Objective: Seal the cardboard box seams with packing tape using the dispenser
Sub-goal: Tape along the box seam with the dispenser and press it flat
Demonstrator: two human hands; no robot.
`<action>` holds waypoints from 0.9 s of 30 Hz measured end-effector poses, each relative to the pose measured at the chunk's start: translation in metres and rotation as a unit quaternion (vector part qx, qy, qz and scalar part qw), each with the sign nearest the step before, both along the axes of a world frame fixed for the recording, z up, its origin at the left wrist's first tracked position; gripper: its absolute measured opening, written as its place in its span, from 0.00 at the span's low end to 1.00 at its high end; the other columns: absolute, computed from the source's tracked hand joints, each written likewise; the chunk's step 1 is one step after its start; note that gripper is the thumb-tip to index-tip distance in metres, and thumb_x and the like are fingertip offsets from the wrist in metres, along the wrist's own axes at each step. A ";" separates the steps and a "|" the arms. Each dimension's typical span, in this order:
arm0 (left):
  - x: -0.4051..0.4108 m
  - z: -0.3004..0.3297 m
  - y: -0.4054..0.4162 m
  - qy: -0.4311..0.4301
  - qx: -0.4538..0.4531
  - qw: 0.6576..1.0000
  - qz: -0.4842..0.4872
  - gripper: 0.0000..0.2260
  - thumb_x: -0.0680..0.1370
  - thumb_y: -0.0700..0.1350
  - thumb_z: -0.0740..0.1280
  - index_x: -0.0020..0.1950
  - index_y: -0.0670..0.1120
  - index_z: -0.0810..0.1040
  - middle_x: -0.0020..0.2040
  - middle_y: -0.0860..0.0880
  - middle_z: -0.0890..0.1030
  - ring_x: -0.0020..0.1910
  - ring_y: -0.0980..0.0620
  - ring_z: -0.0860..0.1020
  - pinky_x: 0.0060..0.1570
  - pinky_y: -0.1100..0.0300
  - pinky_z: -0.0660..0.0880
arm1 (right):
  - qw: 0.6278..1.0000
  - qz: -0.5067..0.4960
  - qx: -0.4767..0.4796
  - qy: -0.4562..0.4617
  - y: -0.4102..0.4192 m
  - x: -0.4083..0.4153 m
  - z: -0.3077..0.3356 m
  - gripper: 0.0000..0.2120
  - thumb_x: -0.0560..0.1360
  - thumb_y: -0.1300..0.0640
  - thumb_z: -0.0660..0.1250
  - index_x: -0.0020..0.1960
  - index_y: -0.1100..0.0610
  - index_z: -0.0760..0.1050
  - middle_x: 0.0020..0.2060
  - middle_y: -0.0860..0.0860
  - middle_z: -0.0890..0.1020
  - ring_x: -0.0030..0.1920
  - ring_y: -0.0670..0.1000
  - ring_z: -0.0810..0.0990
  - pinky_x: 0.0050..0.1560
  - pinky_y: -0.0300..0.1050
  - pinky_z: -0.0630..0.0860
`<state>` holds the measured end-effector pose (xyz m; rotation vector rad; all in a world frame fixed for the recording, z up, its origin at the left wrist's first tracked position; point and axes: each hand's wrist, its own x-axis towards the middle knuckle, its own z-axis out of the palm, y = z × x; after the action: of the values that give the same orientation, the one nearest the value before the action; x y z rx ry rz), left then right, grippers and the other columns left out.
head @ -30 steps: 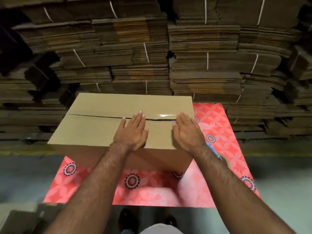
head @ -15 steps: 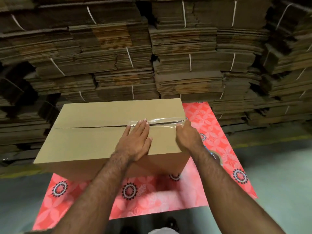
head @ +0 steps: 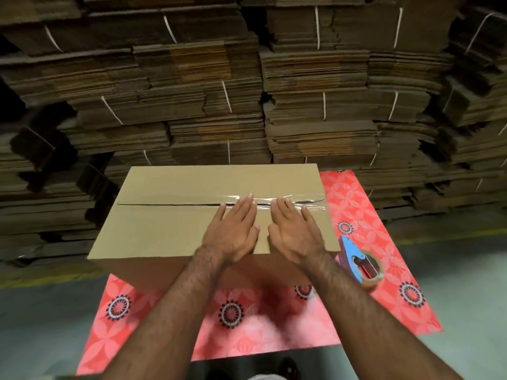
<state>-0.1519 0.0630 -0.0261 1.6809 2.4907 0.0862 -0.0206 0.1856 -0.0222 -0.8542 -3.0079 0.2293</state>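
Observation:
A brown cardboard box [head: 170, 229] stands on a red patterned mat [head: 356, 215], flaps closed, its centre seam running left to right. Clear tape [head: 299, 202] covers the right part of the seam; the left part is bare. My left hand [head: 233, 231] and my right hand [head: 295, 231] lie flat side by side on the near flap, fingertips on the taped seam, holding nothing. The blue tape dispenser [head: 356, 259] with its roll lies on the mat just right of the box's near corner, beside my right wrist.
Tall stacks of tied, flattened cardboard [head: 301, 91] form a wall right behind the box. Grey floor [head: 452, 283] surrounds the mat, with a yellow line along the stacks. My shoes show at the bottom edge.
My right hand has slid left from the box's right edge to lie flat beside the left hand. The camera view has shifted, and the dispenser shows more fully.

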 end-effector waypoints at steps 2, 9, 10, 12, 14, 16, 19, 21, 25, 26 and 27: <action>-0.016 -0.001 -0.019 0.003 -0.007 1.000 0.030 0.31 0.79 0.58 0.38 0.81 0.49 0.44 0.81 0.54 0.42 0.79 0.57 0.42 0.76 0.48 0.40 | 1.000 -0.005 0.000 -0.012 0.003 -0.001 -0.003 0.42 0.70 0.43 0.34 0.81 0.56 0.53 0.80 0.50 0.55 0.79 0.49 0.50 0.77 0.55 0.47; -0.073 0.003 -0.091 0.006 -0.009 0.992 0.124 0.35 0.76 0.60 0.34 0.81 0.49 0.45 0.81 0.54 0.42 0.79 0.56 0.42 0.76 0.47 0.41 | 0.998 -0.046 -0.015 -0.036 -0.025 -0.029 0.009 0.40 0.73 0.41 0.38 0.81 0.60 0.49 0.80 0.54 0.52 0.80 0.51 0.48 0.78 0.57 0.43; -0.075 0.004 -0.092 0.004 -0.006 0.994 0.109 0.36 0.75 0.61 0.33 0.81 0.49 0.45 0.81 0.53 0.42 0.79 0.56 0.42 0.76 0.47 0.41 | 0.999 -0.021 -0.022 -0.026 -0.035 -0.041 0.014 0.39 0.74 0.42 0.40 0.81 0.60 0.49 0.80 0.54 0.51 0.80 0.51 0.47 0.78 0.57 0.43; -0.075 0.005 -0.090 0.009 -0.003 0.997 0.082 0.36 0.74 0.61 0.33 0.81 0.49 0.44 0.81 0.53 0.42 0.79 0.56 0.42 0.76 0.47 0.41 | 0.998 0.047 -0.037 -0.006 -0.058 -0.068 0.020 0.38 0.75 0.43 0.41 0.81 0.59 0.49 0.80 0.54 0.51 0.80 0.51 0.46 0.78 0.57 0.42; -0.075 0.004 -0.086 0.016 -0.002 0.997 0.078 0.37 0.74 0.60 0.32 0.81 0.49 0.44 0.81 0.53 0.43 0.79 0.56 0.43 0.76 0.47 0.42 | 0.995 0.079 -0.053 -0.009 -0.074 -0.089 0.017 0.36 0.77 0.43 0.43 0.81 0.59 0.49 0.80 0.54 0.51 0.80 0.51 0.46 0.78 0.57 0.43; -0.077 0.001 -0.085 0.017 -0.003 0.996 0.085 0.37 0.74 0.60 0.32 0.81 0.49 0.44 0.81 0.54 0.43 0.79 0.57 0.43 0.76 0.47 0.41 | 0.996 0.069 -0.060 -0.021 -0.078 -0.094 0.007 0.35 0.79 0.43 0.45 0.81 0.59 0.47 0.80 0.54 0.50 0.80 0.51 0.45 0.78 0.57 0.43; -0.078 -0.002 -0.086 0.018 -0.003 0.996 0.088 0.34 0.77 0.59 0.35 0.82 0.49 0.45 0.81 0.55 0.42 0.79 0.58 0.42 0.76 0.47 0.41 | 0.997 0.013 -0.064 -0.031 -0.065 -0.079 0.000 0.35 0.79 0.44 0.45 0.81 0.59 0.45 0.81 0.52 0.47 0.80 0.49 0.43 0.78 0.56 0.42; -0.077 -0.003 -0.086 0.010 -0.001 0.996 0.089 0.32 0.78 0.59 0.37 0.82 0.49 0.44 0.81 0.55 0.42 0.79 0.59 0.42 0.76 0.47 0.40 | 0.997 -0.016 -0.069 -0.034 -0.053 -0.067 0.001 0.35 0.78 0.44 0.44 0.81 0.58 0.44 0.81 0.52 0.46 0.79 0.49 0.43 0.78 0.56 0.42; -0.077 -0.003 -0.088 0.003 0.004 0.996 0.093 0.34 0.76 0.60 0.35 0.81 0.50 0.44 0.81 0.56 0.43 0.79 0.59 0.42 0.77 0.47 0.40 | 0.994 -0.066 -0.071 -0.040 -0.032 -0.046 0.001 0.34 0.79 0.45 0.44 0.81 0.58 0.43 0.80 0.52 0.44 0.79 0.48 0.42 0.78 0.56 0.41; -0.077 -0.003 -0.088 0.002 0.005 0.996 0.092 0.35 0.75 0.61 0.34 0.81 0.50 0.44 0.81 0.56 0.43 0.79 0.59 0.42 0.77 0.47 0.40 | 0.994 -0.081 -0.068 -0.040 -0.025 -0.040 0.001 0.34 0.79 0.45 0.44 0.81 0.58 0.43 0.80 0.52 0.44 0.79 0.48 0.42 0.78 0.55 0.41; -0.077 -0.003 -0.088 0.002 0.006 0.996 0.091 0.36 0.74 0.61 0.33 0.82 0.50 0.45 0.81 0.56 0.43 0.79 0.60 0.42 0.77 0.47 0.41 | 0.992 -0.097 -0.063 -0.042 -0.019 -0.034 0.000 0.34 0.78 0.45 0.43 0.81 0.59 0.43 0.80 0.52 0.44 0.79 0.48 0.42 0.78 0.55 0.40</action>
<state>-0.2294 -0.0247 -0.0294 1.4547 2.6460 0.1169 -0.0543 0.1667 -0.0217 -1.1868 -2.9841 0.3929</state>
